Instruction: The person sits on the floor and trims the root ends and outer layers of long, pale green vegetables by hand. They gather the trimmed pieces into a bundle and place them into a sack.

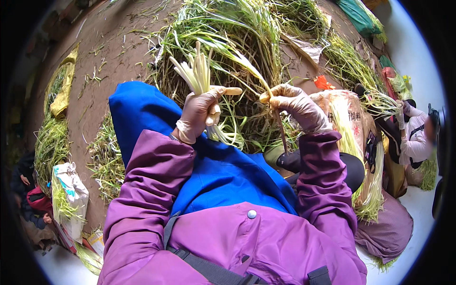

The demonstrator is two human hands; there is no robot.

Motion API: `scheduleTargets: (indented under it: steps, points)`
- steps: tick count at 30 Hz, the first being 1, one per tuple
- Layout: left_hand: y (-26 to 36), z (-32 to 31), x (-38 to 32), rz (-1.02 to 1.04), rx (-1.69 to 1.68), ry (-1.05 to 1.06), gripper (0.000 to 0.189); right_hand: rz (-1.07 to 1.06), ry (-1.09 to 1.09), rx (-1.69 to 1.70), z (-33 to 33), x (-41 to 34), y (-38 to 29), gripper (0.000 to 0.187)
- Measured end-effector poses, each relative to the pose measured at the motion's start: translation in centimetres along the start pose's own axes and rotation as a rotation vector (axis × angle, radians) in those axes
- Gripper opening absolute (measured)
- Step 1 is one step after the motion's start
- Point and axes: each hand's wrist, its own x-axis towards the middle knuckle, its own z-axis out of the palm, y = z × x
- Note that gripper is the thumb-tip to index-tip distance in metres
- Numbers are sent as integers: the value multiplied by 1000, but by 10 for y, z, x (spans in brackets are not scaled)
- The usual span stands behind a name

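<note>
My left hand [199, 110], in a pale thin glove, is closed round a bunch of whitish-green stalks [196, 73], whose thick ends point up and away; its index finger points right. My right hand [294, 103], gloved too, pinches one long leafy stalk [258, 76] between thumb and fingers. The green leaves of that stalk reach up to the left, and a thin brown strand hangs below the fingers. Beyond both hands lies a big heap of leafy green stalks [228, 39]. A blue cloth [228, 171] covers my lap.
At right, pale stalks [342, 124] lie over a printed sack [320, 101]. Further right a person [415, 131] in white gloves handles stalks. A white sack [73, 192], a yellow sack [66, 96] and more green heaps stand at left; another person [26, 192] is at the far left edge.
</note>
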Motion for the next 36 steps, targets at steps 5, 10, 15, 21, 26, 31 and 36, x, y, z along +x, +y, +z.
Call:
scheduleTargets:
  steps: [5, 10, 15, 21, 26, 31, 36]
  points:
    - [-16, -2, 9, -76, -179, 5, 31, 91, -131, -80, 34, -24, -10, 23]
    - [-16, -5, 7, -29, -436, -161, 21, 167, -136, -183, 48, -36, -4, 25]
    - [-8, 11, -4, 52, -211, -52, 22, 80, 22, -218, 50, -23, -11, 35]
    - [-8, 26, -2, 148, -143, 145, 25, -183, 152, 270, 77, 27, 12, 25]
    - [-7, 16, 0, 166, -207, 76, 35, -253, 306, 344, 62, 45, 23, 9]
    - [3, 5, 8, 216, -279, 86, 42, -112, 380, 183, 39, 49, 18, 13]
    - [-5, 7, 12, 140, -157, 120, 38, -48, 17, 392, 62, 58, 29, 29]
